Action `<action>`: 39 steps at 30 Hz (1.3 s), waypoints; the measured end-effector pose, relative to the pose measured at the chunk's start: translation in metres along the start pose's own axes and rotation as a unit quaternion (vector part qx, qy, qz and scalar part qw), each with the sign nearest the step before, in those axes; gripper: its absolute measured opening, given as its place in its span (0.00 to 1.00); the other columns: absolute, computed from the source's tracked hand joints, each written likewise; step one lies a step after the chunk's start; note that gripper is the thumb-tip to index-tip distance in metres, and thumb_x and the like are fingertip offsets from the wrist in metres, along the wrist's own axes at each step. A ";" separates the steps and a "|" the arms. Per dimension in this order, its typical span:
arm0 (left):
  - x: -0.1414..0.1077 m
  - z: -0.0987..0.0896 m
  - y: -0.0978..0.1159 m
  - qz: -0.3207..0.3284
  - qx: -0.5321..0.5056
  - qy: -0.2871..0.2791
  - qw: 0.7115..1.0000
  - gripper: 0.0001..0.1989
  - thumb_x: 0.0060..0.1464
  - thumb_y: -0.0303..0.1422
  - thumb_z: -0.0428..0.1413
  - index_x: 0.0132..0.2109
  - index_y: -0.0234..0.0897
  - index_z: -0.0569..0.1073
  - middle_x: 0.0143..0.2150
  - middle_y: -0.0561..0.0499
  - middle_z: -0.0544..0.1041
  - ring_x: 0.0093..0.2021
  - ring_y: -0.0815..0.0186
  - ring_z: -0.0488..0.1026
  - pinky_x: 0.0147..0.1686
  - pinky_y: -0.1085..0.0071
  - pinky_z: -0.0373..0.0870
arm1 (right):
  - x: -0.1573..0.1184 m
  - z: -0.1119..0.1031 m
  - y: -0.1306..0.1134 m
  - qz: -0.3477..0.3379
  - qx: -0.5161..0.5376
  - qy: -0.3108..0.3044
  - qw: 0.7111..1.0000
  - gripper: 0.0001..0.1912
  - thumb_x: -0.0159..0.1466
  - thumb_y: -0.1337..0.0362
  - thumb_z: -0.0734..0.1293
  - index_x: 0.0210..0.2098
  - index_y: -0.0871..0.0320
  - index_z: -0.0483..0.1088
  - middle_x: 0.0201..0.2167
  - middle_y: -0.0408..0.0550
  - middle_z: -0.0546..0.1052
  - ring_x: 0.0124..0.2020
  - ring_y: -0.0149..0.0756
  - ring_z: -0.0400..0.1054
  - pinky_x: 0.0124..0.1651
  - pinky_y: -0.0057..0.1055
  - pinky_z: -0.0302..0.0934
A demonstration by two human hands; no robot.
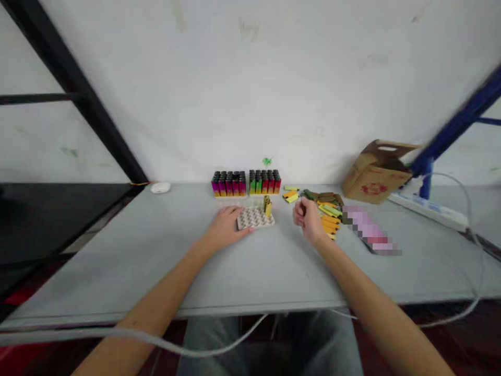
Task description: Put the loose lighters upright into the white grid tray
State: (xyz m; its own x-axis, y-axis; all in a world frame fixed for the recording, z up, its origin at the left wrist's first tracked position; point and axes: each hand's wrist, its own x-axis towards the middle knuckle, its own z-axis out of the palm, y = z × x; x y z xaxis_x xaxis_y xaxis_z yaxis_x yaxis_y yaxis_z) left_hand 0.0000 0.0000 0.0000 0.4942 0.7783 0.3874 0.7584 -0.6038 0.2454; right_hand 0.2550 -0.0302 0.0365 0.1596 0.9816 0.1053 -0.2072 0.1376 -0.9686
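Cable (203,354) foremost, your left hand (226,227) grips the tray (256,226), apparently mid-loading; curled right hand (308,219), contents unclear, likely must swing left next.

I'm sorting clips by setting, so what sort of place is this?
Probably a small workshop: upright rows of what look like lighters stand near the wall, the left hand holds a white tray with many hollows, and a cardboard box sits at the right.

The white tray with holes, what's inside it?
A few yellow lighters stand at the right end of the white tray; rows of holes show beside them. The lighters' bottom ends are hidden, and the left hand covers part of the tray's left end.
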 end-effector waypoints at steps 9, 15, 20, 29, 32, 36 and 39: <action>0.000 0.001 -0.001 -0.004 -0.002 0.008 1.000 0.33 0.51 0.52 0.56 0.57 0.33 0.68 0.55 0.39 0.70 0.56 0.51 0.65 0.57 0.55 0.61 | -0.007 0.000 -0.006 0.051 0.081 -0.125 0.988 0.27 0.56 0.39 0.57 0.17 0.56 0.56 0.11 0.35 0.49 0.12 0.23 0.41 0.16 0.24 0.38; 0.001 0.003 -0.002 -0.002 0.003 0.007 1.000 0.34 0.52 0.52 0.56 0.57 0.32 0.67 0.55 0.38 0.70 0.56 0.51 0.65 0.58 0.55 0.60 | -0.008 -0.002 -0.007 0.047 0.107 -0.175 0.978 0.25 0.55 0.43 0.59 0.15 0.56 0.56 0.11 0.35 0.49 0.13 0.24 0.41 0.18 0.25 0.39; 0.001 0.002 -0.001 -0.001 0.001 0.009 1.000 0.34 0.52 0.52 0.56 0.57 0.32 0.67 0.55 0.38 0.70 0.57 0.51 0.65 0.58 0.55 0.60 | -0.009 -0.004 -0.008 0.077 0.137 -0.239 0.958 0.25 0.57 0.44 0.58 0.14 0.55 0.53 0.10 0.36 0.47 0.13 0.25 0.40 0.18 0.25 0.40; 0.000 0.005 -0.004 -0.001 0.008 0.011 1.000 0.33 0.52 0.52 0.55 0.58 0.34 0.67 0.56 0.39 0.70 0.57 0.51 0.65 0.58 0.55 0.60 | -0.009 -0.004 -0.008 0.106 0.177 -0.278 0.938 0.26 0.57 0.44 0.60 0.14 0.56 0.51 0.10 0.36 0.46 0.13 0.25 0.40 0.18 0.24 0.41; 0.000 0.005 -0.004 0.002 0.010 0.013 1.000 0.34 0.52 0.52 0.55 0.58 0.33 0.67 0.56 0.39 0.70 0.57 0.51 0.65 0.58 0.56 0.60 | -0.011 -0.004 -0.010 0.129 0.191 -0.297 0.927 0.24 0.56 0.45 0.61 0.16 0.56 0.53 0.12 0.35 0.48 0.14 0.24 0.40 0.18 0.23 0.41; 0.000 0.004 -0.003 0.005 0.007 0.017 1.000 0.34 0.52 0.53 0.55 0.57 0.33 0.67 0.55 0.39 0.70 0.56 0.51 0.65 0.58 0.56 0.61 | -0.014 -0.005 -0.014 0.164 0.205 -0.328 0.907 0.20 0.55 0.48 0.63 0.21 0.57 0.56 0.14 0.35 0.51 0.15 0.24 0.41 0.18 0.22 0.41; 0.000 0.004 -0.002 0.004 0.008 0.015 1.000 0.34 0.52 0.52 0.55 0.57 0.33 0.67 0.55 0.39 0.70 0.56 0.51 0.65 0.58 0.55 0.60 | -0.016 -0.005 -0.016 0.174 0.215 -0.345 0.897 0.17 0.55 0.51 0.64 0.24 0.57 0.57 0.15 0.34 0.53 0.14 0.23 0.39 0.17 0.22 0.39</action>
State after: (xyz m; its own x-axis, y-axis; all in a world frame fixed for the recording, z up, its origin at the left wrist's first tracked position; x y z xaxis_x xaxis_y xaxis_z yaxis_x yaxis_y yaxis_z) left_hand -0.0001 0.0021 -0.0037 0.4883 0.7674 0.4155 0.7606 -0.6077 0.2284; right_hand 0.2604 -0.0486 0.0497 -0.5914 0.8032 0.0719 -0.5058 -0.2999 -0.8089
